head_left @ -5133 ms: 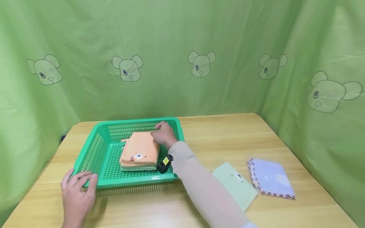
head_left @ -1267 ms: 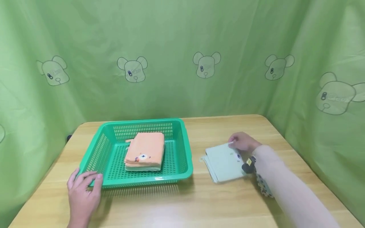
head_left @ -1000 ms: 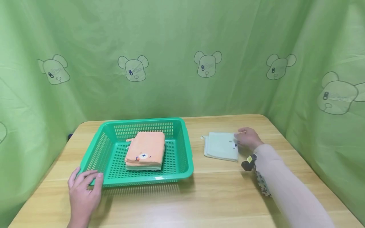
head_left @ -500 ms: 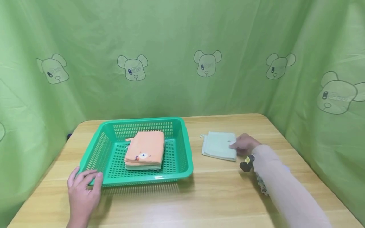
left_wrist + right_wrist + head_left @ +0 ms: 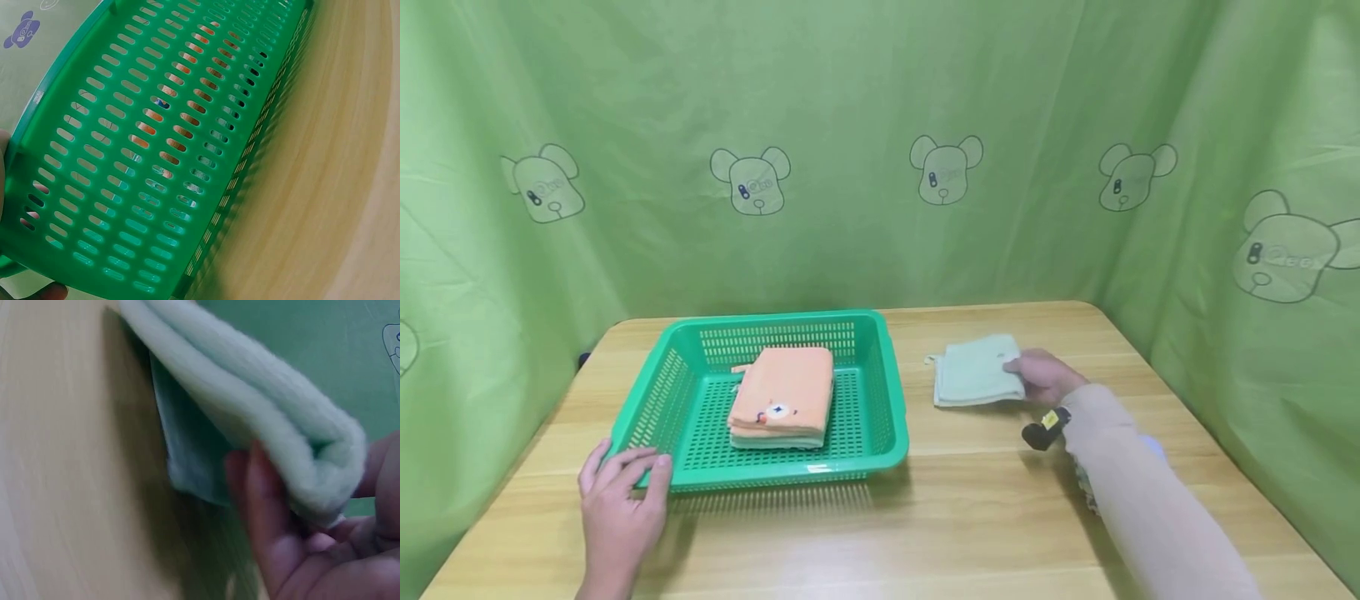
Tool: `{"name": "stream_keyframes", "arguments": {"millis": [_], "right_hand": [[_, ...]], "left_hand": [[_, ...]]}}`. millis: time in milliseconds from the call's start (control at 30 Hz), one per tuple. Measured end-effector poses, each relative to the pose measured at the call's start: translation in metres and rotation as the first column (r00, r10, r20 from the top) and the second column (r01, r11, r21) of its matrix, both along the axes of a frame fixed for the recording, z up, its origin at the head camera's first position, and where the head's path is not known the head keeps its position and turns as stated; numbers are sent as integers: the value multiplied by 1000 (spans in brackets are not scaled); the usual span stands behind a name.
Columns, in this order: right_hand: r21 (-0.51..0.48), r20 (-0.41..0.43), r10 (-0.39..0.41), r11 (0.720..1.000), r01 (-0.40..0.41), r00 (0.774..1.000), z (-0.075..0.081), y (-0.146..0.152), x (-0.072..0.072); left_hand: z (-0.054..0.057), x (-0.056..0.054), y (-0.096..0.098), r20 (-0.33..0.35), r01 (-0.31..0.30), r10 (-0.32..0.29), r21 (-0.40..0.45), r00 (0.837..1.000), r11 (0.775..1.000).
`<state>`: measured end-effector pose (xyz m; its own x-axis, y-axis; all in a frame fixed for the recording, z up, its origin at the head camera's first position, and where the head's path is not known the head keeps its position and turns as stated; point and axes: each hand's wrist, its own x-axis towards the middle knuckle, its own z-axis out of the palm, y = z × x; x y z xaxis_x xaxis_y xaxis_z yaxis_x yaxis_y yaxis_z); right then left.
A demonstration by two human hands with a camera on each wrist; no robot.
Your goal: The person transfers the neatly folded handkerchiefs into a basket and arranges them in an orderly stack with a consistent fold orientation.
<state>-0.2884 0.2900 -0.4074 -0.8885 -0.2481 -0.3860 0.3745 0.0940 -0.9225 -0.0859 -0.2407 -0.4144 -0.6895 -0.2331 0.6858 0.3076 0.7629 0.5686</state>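
Note:
My right hand (image 5: 1045, 375) pinches the right edge of a folded mint-green towel (image 5: 977, 371), right of the basket. In the right wrist view the fingers (image 5: 269, 519) lie under its folded edge, which is raised off the table; the thumb side is partly cut off. With my left hand (image 5: 622, 508) I hold the near left corner of a green plastic basket (image 5: 775, 475). Slots in the basket wall (image 5: 150, 137) show fingers on its inner side. Inside the basket lies a stack of folded towels, a peach towel (image 5: 790, 379) with an embroidered face on top.
A lilac towel (image 5: 1152, 446) with a checked border lies mostly hidden beneath my right forearm. The wooden table (image 5: 820, 550) ends at a green curtain (image 5: 835, 258) at the back and sides.
My right hand has left the peach towel in the basket. The mint-green towel has been taken up, folded smaller and moved farther back; its edge has just risen. My left hand stays on the basket.

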Motion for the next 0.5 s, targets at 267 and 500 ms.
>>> {"name": "stream_keyframes", "arguments": {"millis": [267,500], "right_hand": [[-117,-6,-91,989,90,996,9,-8,0],[-156,6,-135,979,134,991,19,-14,1]], "left_hand": [[0,1,1,-1,-3,3,-1,1000,1000],[1,-1,1,-26,6,-6,-12,1000,1000]]}}
